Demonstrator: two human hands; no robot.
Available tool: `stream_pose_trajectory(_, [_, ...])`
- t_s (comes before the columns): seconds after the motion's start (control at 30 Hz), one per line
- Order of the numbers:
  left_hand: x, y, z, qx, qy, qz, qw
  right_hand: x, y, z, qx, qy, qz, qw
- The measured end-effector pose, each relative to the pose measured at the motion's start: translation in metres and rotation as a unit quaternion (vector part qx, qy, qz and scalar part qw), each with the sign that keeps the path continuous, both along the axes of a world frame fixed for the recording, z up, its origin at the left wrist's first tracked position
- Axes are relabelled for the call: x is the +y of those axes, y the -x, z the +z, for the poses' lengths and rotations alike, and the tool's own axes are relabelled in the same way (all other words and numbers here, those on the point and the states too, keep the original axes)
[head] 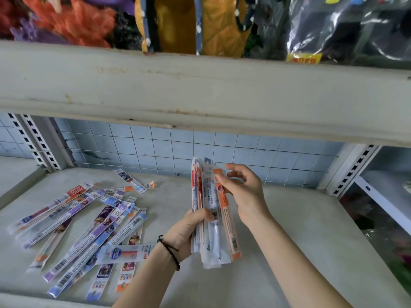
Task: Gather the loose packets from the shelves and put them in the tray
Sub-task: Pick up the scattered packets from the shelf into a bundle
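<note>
Leftward lie the loose packets [106, 221], nearest the left hand [184, 232].
It grips an upright bundle [206, 192], the right hand [246, 192] pinching its top; loose ones lie slantwise.

— What fills the top of the view?
— Orange and purple fluffy goods [73, 21], a yellow quilted bag [222, 25], and dark items in clear plastic [344, 25].
— And behind, lower down?
— A pale blue tiled wall [200, 147] and slotted metal uprights [37, 143].
</note>
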State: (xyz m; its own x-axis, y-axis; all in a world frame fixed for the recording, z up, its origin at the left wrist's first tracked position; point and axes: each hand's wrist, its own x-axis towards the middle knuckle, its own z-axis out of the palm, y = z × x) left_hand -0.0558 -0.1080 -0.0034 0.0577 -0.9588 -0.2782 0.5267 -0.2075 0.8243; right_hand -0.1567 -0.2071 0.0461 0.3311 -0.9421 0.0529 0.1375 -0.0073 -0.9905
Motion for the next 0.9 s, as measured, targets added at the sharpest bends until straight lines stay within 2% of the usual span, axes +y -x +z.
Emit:
stream_pose_trajectory(0.17, [0.0,0.012,0.001,-0.033,0.023,0.005,0.999,0.003,0.004,0.005,0.017,0.047,-0.021,0.999])
stream_pose_trajectory(0.4, [-0.006,0.027,0.009,-0.062,0.062,0.03,0.996,0.01,0.012,0.011,0.017,0.041,-0.023,0.999])
stream_pose_trajectory(0.63, [-0.01,0.049,0.009,0.001,0.096,0.064,0.993,0.009,0.027,0.016,0.015,0.043,0.006,0.999])
stream_pose_trajectory(0.73, [-0.014,0.054,0.007,0.022,0.108,0.071,0.991,0.004,0.039,0.017,-0.007,0.057,0.034,0.998])
stream_pose_trajectory(0.8, [-0.017,0.056,0.006,0.014,0.121,0.06,0.991,-0.003,0.049,0.016,0.031,0.077,0.05,0.995])
stream_pose_trajectory(0.9, [-0.026,0.061,0.008,-0.057,0.154,0.026,0.986,-0.011,0.061,0.021,0.092,0.041,0.146,0.984])
